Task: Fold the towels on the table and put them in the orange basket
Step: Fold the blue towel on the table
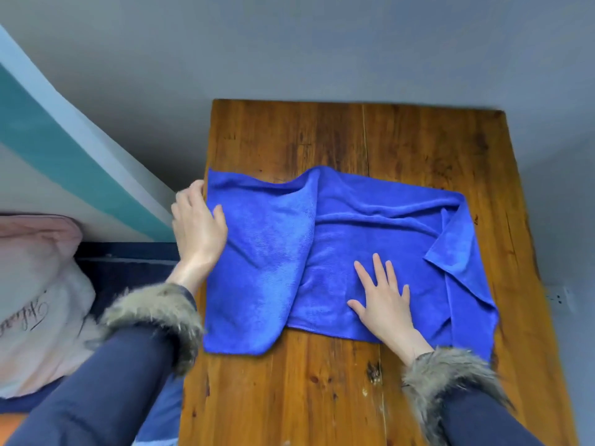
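Blue towel: one piece, microfibre, lying across the middle of the wooden bench. Its left portion is folded over toward the centre, forming a raised ridge that runs from the far edge to the near edge; the folded flap reaches closer to the person than the rest of the cloth. Its right end is turned back on itself in a loose triangular flap, with creases along the far side.

Left hand: at the towel's left edge, which sits at the bench's left rim. The thumb lies on top of the cloth and the fingers curl round the edge, pinching it.

Right hand: palm down on the single-layer middle of the towel, fingers straight and spread, pressing the cloth flat against the bench.

Sleeves: dark blue, each ending in a grey-brown fur cuff.

Surroundings: grey floor beyond the bench; a white-and-teal striped surface at far left; a pale pink and white fabric item with cursive lettering at lower left, well apart from the towel.
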Available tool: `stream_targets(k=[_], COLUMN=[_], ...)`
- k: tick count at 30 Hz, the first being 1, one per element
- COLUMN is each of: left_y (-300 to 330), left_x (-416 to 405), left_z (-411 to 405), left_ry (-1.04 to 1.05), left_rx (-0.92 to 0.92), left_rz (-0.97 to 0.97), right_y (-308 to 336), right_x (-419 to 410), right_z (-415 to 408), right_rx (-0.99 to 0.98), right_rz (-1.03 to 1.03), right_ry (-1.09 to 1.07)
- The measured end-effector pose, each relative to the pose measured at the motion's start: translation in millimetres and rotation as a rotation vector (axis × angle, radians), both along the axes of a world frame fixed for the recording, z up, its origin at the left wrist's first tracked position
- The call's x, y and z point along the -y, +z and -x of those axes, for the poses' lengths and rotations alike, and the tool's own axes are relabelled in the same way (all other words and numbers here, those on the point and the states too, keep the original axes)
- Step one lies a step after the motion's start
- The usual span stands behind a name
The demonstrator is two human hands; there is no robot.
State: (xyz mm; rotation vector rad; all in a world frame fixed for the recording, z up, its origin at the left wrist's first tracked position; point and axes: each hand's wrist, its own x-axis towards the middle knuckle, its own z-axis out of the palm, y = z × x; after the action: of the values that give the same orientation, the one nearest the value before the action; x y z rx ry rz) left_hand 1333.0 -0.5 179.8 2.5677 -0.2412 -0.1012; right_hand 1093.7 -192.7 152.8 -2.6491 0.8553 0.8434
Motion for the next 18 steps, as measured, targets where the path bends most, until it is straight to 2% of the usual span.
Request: stream_targets(k=[3,5,7,13,18], left_y=[-27,-42,-55,-51,-44], left_x=[-5,-7,-12,-37,-47], left_z=[48,70,73,32,9], left_ry=[-0.303,-0.479,-0.543,-0.648,-0.659], left_rx=[0.026,-0.124,-0.240,-0.249,-0.240], left_rz=[-0.157,-0.289,-0.414,-0.637,-0.710], right_y=[1,0,-3,-4,0], right_x=[-11,-19,-26,-26,-22], right_z=[-9,-15,-19,-18,-13], right_rx=[0.064,0.089,0.053,-0.023,-0.054], right_rz=[0.037,0.039,0.021,-0.008,-0.031], right_ry=[-0.031,-0.011,0.023,0.046,0.078])
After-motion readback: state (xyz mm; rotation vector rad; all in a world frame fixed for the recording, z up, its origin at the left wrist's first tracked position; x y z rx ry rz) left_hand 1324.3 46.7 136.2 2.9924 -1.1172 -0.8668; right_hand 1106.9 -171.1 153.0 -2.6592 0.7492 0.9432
